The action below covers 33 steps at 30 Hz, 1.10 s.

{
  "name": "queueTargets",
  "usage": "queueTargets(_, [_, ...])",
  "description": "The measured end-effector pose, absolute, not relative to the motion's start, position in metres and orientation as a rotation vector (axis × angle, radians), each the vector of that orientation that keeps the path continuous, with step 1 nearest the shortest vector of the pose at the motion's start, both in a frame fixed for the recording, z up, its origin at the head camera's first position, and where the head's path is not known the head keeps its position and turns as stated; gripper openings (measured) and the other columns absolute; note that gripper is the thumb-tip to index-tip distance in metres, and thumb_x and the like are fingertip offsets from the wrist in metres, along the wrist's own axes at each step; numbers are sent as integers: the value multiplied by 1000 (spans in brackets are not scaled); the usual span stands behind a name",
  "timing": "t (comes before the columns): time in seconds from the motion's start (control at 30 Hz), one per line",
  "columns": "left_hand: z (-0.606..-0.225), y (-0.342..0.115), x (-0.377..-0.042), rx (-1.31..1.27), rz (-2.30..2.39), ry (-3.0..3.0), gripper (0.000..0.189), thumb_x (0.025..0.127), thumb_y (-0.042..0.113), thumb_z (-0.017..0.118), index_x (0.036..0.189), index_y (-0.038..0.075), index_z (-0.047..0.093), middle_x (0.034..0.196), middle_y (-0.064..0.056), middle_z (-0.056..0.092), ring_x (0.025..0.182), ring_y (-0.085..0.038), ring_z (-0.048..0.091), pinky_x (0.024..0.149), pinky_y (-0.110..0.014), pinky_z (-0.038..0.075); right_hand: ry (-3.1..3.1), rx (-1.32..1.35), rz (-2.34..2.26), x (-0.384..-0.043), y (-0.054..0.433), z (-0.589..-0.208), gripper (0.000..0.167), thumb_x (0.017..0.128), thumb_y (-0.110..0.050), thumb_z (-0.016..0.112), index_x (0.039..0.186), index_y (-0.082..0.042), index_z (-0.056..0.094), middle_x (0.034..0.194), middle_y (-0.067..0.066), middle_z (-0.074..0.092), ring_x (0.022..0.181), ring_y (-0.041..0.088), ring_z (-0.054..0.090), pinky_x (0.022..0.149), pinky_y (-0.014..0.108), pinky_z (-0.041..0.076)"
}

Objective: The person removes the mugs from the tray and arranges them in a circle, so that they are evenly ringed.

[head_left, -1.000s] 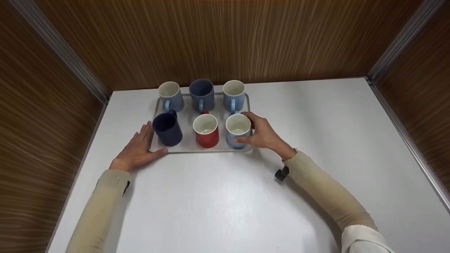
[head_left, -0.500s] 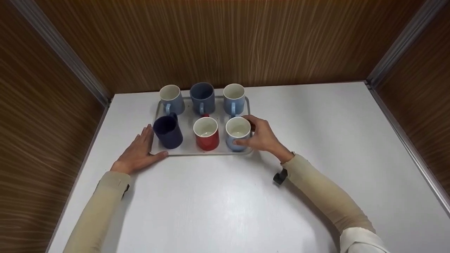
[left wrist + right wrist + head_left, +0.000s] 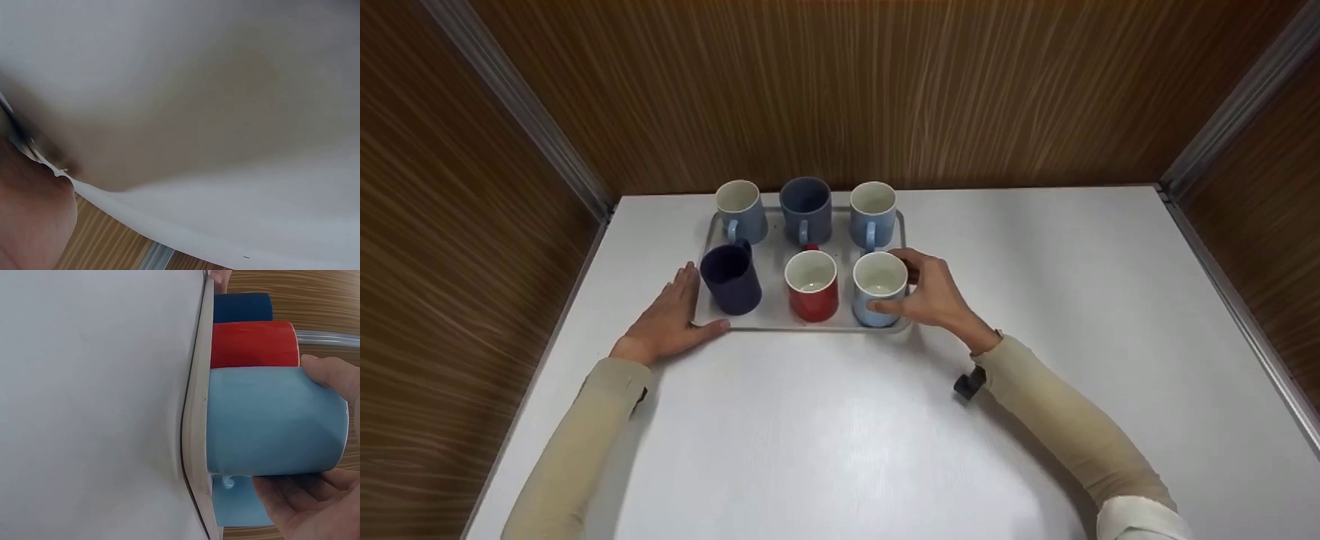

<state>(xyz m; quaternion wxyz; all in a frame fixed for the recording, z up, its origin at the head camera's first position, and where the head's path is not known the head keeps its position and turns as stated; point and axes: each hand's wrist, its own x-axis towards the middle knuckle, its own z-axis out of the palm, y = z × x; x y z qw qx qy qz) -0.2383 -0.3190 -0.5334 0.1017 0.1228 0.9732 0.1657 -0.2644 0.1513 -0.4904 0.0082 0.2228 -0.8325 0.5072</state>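
Note:
A light blue mug (image 3: 863,301) with a cream inside stands at the front right of the pale tray (image 3: 772,296). My right hand (image 3: 936,296) grips it from the right, thumb at the front and fingers behind. In the right wrist view, that mug's base (image 3: 216,422) meets the tray. My left hand (image 3: 666,324) lies against the tray's front left corner, fingers straight and thumb along the front edge. Nearest to it is a dark navy mug (image 3: 737,291). Between these two mugs stands a red mug (image 3: 815,304). The left wrist view catches only a bit of the hand (image 3: 34,216).
Along the tray's back stand a light blue mug (image 3: 750,223) at left, a grey-blue mug (image 3: 819,217) in the middle and another light blue mug (image 3: 883,225) at right. The white table (image 3: 810,435) ends at a brown wood-grain wall (image 3: 885,90).
The head view has shifted slightly. Both hands, the mugs and the tray keep the same places relative to one another.

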Motion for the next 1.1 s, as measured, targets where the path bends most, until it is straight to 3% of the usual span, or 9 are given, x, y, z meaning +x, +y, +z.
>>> queueTargets(0.7, [-535, -314, -243, 403, 468, 2905, 124, 96, 81, 54, 169, -1, -2, 180, -20, -4, 168, -36, -2, 136, -54, 7, -2597, 569, 1467, -270, 197, -455, 78, 71, -28, 102, 138, -5, 67, 128, 10, 74, 112, 29, 75, 97, 46, 62])
queueTargets(1.1, [-538, -319, -239, 388, 470, 2911, 123, 96, 80, 54, 170, 1, -3, 180, -18, -4, 168, -33, -3, 137, -52, 6, -2638, 399, 1419, -302, 238, -435, 79, 77, -24, 98, 144, -3, 61, 137, 17, 69, 123, 34, 69, 111, 55, 55])
